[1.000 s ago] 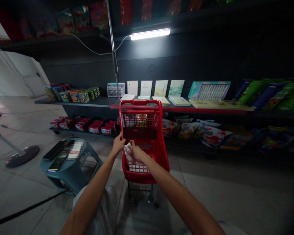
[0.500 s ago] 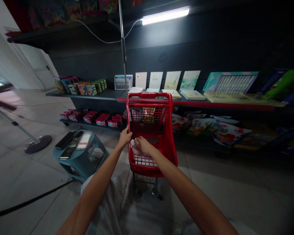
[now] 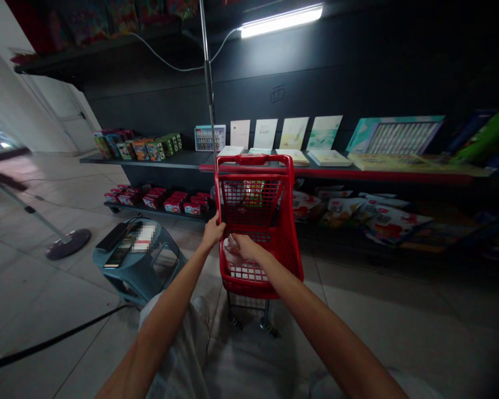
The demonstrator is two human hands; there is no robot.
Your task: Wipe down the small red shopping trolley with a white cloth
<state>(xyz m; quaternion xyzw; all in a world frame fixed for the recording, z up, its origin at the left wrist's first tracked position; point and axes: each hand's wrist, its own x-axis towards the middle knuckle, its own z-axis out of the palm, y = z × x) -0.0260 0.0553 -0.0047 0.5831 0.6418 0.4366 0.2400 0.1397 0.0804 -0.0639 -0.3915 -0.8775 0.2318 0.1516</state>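
Note:
A small red shopping cart stands on the tiled floor right in front of me, a colourful packet showing through its mesh. My left hand is closed on the cart's left rim. My right hand reaches inside the basket and is closed on a crumpled white cloth, which rests against the inner left wall.
A teal plastic stool with phones on it stands at my left. Dark shelves behind the cart carry boxes, booklets and snack bags. A metal pole rises behind the cart. A round stand base and a black cable lie on the floor.
The view has shifted, so the cart sits a little more to the right and higher. My right hand with the cloth has moved slightly along the cart's inner wall; my left hand keeps its grip.

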